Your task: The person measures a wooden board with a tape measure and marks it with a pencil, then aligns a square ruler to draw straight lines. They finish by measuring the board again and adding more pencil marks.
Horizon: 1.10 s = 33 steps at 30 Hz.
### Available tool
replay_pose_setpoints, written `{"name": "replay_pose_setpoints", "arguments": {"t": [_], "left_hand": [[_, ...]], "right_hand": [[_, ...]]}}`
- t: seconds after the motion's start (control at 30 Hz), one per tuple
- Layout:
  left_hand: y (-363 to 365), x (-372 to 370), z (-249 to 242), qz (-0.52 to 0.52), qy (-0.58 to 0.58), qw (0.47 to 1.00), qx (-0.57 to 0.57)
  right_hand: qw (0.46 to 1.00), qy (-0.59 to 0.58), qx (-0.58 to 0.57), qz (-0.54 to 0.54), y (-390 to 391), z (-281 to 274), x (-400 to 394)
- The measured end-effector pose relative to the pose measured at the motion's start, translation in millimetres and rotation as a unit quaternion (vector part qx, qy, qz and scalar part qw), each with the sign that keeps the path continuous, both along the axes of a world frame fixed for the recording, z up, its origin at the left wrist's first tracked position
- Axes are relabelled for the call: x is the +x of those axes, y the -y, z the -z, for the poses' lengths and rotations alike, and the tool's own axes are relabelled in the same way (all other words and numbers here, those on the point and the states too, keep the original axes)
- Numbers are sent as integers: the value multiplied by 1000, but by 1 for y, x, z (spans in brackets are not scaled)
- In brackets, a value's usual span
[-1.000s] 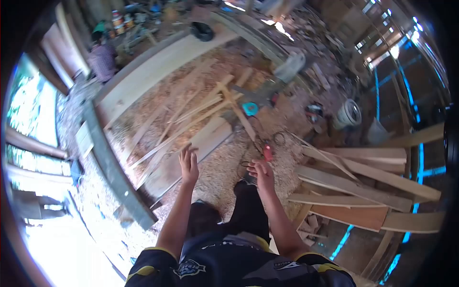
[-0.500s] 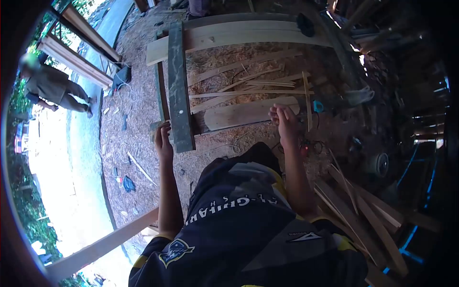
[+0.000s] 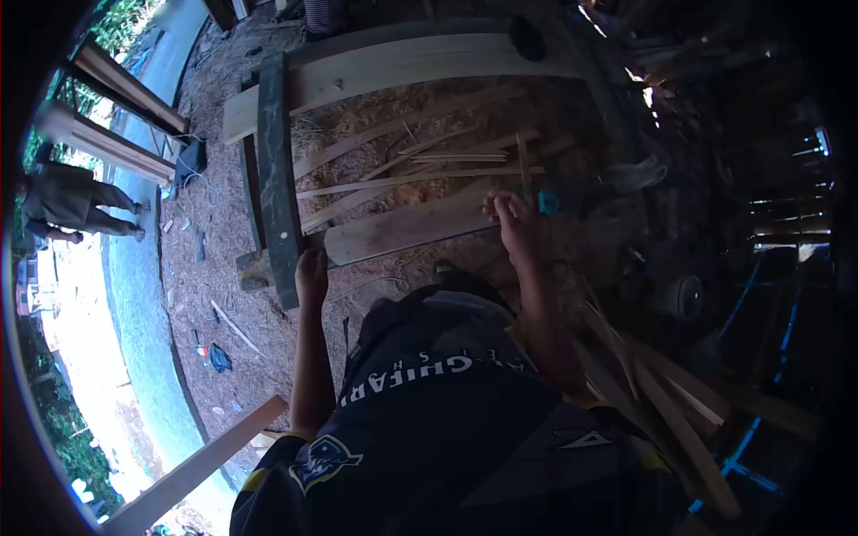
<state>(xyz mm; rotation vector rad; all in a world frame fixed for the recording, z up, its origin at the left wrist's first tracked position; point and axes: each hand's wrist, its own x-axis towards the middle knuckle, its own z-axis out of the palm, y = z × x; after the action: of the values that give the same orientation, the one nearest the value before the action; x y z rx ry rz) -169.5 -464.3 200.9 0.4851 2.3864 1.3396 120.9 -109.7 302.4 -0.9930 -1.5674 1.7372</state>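
Note:
My left hand [image 3: 311, 273] is bent down beside the near end of a dark upright-lying beam [image 3: 282, 170], right at the left end of a pale wooden board [image 3: 402, 225]. Its fingers are hidden from above. My right hand [image 3: 517, 223] overlaps the right part of that board, fingers curled in toward the thumb; I cannot tell what, if anything, is between them. Past its fingertips stands a thin wooden strip [image 3: 525, 165], with a turquoise object [image 3: 548, 203] just to the right.
A wide plank [image 3: 402, 64] spans the far side, a black item [image 3: 526, 39] on its right part. Loose strips [image 3: 420, 181] lie over shavings. Stacked lumber [image 3: 666, 415] is at lower right, another timber [image 3: 197, 469] at lower left. A person [image 3: 76, 201] stands on the path at left.
My left hand has shifted from the beam's left side to its right, at the board's end, and its fingers have dropped from sight. The whole view has swung, moving the bench leftward.

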Motion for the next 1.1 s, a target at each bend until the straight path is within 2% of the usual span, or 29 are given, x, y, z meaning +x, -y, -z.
{"name": "replay_pose_setpoints", "arguments": {"t": [0.07,0.1,0.17,0.2,0.23,0.3,0.4,0.47,0.5,0.57,0.6,0.67,0.8,0.87,0.9,0.97,1.1], "left_hand": [[-43,3,18,93,-77,992,-25],[-68,9,28,100,-75,992,-23],[-114,24,51,197,-180,959,-95],[-153,39,79,265,-162,942,-131],[-176,47,78,264,-158,942,-131],[-222,74,65,335,-163,893,-251],[-281,103,68,384,-139,864,-295],[-315,123,79,390,-168,854,-299],[-332,134,87,388,-198,848,-302],[-361,143,104,407,-181,843,-301],[-368,148,118,386,-209,855,-276],[-378,151,140,356,-227,868,-261],[-374,146,148,348,-212,886,-219],[-372,146,146,348,-214,892,-194],[-374,146,144,350,-220,889,-199],[-375,145,147,347,-224,888,-204],[-371,145,159,348,-232,888,-189]], "right_hand": [[998,31,3,54,-35,-5,31],[998,34,4,62,-51,-3,47],[992,84,-10,96,-79,15,81],[991,93,-11,96,-108,31,110],[989,111,-30,92,-121,54,129],[986,132,-54,89,-139,92,158],[977,192,-22,92,-164,128,174],[917,379,100,73,-177,145,173],[914,386,96,78,-192,167,178],[902,414,96,70,-211,227,182],[900,422,87,67,-218,243,180],[826,513,224,55,-239,264,160],[851,486,196,37,-260,302,147],[824,506,249,48,-264,301,140],[825,506,247,44,-265,295,135],[837,517,166,61,-268,283,127],[850,477,192,113,-259,278,126]]}}
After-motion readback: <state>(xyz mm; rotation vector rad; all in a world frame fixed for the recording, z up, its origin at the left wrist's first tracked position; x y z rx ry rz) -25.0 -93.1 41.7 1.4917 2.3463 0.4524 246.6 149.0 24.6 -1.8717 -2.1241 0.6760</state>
